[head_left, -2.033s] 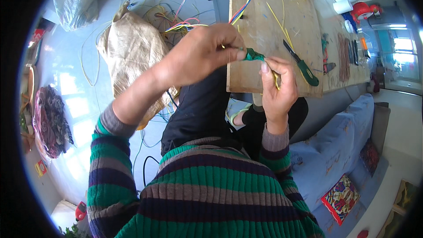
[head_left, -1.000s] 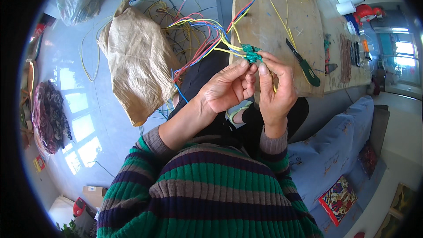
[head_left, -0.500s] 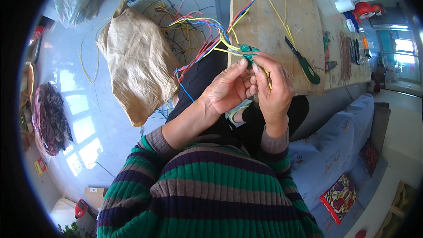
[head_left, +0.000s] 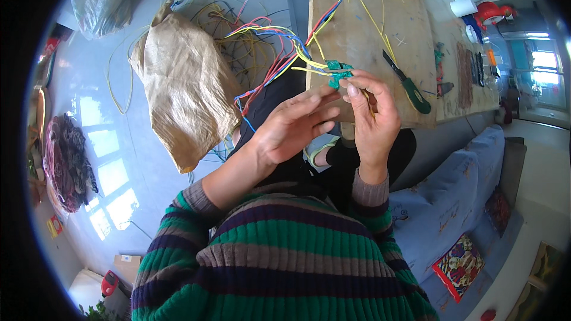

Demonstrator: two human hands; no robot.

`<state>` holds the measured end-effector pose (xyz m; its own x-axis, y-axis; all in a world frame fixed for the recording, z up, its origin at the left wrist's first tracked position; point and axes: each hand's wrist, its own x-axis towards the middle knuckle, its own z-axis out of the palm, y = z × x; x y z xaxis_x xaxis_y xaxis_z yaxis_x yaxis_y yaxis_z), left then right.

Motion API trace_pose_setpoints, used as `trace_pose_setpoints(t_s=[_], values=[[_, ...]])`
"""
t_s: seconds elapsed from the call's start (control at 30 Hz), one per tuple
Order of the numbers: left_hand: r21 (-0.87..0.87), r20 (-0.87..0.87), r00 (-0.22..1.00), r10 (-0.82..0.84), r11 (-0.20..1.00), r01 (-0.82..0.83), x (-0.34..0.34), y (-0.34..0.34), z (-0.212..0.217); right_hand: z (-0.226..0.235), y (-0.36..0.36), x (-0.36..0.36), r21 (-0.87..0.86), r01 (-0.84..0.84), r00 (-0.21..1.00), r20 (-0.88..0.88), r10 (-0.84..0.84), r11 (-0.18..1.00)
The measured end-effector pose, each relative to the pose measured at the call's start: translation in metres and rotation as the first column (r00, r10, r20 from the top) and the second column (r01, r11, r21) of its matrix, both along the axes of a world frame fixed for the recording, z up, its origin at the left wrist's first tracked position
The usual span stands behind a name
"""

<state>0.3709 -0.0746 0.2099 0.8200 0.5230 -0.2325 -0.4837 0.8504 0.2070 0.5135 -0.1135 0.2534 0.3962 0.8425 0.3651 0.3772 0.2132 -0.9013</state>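
Note:
Between the thumb and fingers of my right hand (head_left: 375, 120) I pinch the edge of a crumpled green tape-like wrap (head_left: 339, 73). Yellow wire ends come out of the wrap's left side. A bundle of red, blue and yellow electrical wires (head_left: 295, 52) runs from beside it up over the board's edge. My left hand (head_left: 285, 123) is open just below and left of the wrap, fingers stretched out and holding nothing. Whether its fingertips touch the wrap is hard to see.
Under the wires lies a wooden board (head_left: 351, 35) with loose yellow wire strips (head_left: 375, 18) and a green-handled knife (head_left: 410, 86). A beige sack (head_left: 184, 83) and tangled wires (head_left: 238, 41) are on the floor at left. At right stands a cloth-covered sofa (head_left: 452, 196).
My left hand has let go of the green wrap, moved down and left, and opened its fingers. My right hand stays pinched on the wrap, having shifted slightly.

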Motion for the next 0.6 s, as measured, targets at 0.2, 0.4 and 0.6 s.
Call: trace_pose_setpoints(t_s=[0.2,0.4,0.6], values=[[0.834,-0.437,0.802,0.407,0.518,0.191,-0.041,0.012,0.028,0.002,0.0,0.003,0.023,-0.043,0.972,0.231,0.036,0.999],[0.882,-0.313,0.837,0.448,-0.191,0.431,-0.015,0.088,0.062,0.01,0.001,0.003,0.034,-0.068,0.941,0.335,0.053,0.997],[0.792,-0.597,0.801,-0.046,-0.192,0.579,0.006,0.134,0.07,0.01,0.0,0.007,0.014,-0.138,0.945,0.3,0.127,0.99]])
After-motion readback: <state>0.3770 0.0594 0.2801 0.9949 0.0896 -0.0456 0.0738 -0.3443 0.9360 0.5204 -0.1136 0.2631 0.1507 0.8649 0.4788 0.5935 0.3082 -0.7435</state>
